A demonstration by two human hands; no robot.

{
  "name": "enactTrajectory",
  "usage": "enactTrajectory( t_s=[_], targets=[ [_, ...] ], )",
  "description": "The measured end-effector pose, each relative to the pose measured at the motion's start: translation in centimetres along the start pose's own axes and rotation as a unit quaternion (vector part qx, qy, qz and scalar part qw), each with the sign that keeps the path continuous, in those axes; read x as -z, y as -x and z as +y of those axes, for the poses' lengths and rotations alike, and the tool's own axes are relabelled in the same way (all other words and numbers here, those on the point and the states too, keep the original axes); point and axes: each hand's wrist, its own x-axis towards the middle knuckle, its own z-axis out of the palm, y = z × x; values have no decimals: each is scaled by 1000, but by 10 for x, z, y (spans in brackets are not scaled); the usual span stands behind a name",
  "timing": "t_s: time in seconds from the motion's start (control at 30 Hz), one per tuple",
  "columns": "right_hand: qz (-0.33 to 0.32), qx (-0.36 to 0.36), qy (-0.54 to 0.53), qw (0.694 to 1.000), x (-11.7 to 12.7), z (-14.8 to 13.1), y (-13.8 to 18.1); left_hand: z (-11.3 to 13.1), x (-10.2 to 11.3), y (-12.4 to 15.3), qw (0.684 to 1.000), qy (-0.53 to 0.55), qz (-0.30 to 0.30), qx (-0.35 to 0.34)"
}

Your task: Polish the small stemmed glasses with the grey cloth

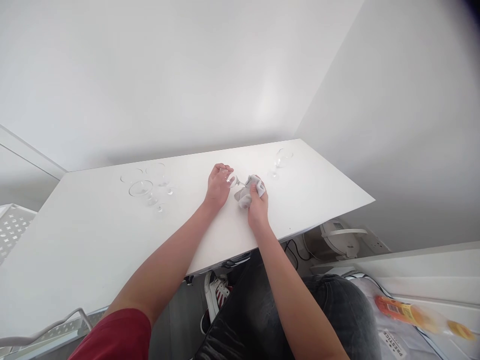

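Note:
Over the middle of a white table point(93, 240), my left hand point(218, 184) is closed around the bowl of a clear wine glass point(231, 180) lying on its side. My right hand point(258, 202) is closed on a crumpled grey cloth point(248, 189), which is pressed against the glass's stem end. Both hands sit close together just above the tabletop.
Three clear wine glasses point(144, 189) stand in a group at the table's back left, and another wine glass point(281, 160) at the back right. A white perforated rack point(13, 225) stands at the left, a white appliance point(343, 237) on the floor under the table's right end.

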Motion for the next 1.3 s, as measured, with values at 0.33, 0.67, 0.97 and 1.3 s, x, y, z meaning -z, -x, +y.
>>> enactTrajectory(
  t_s=[0.33,0.67,0.97,1.3],
  targets=[
    [97,-63,-9,993,-2,-5,4,-1,-3,5,992,18,-111,57],
    [54,-134,25,989,-4,-23,-2,-2,0,2,994,61,-70,51],
    [-150,452,511,716,6,-6,-5,0,0,-2,982,163,5,99],
    [31,-34,90,995,-28,-28,21,2,2,1,987,131,-4,92]
  ],
)
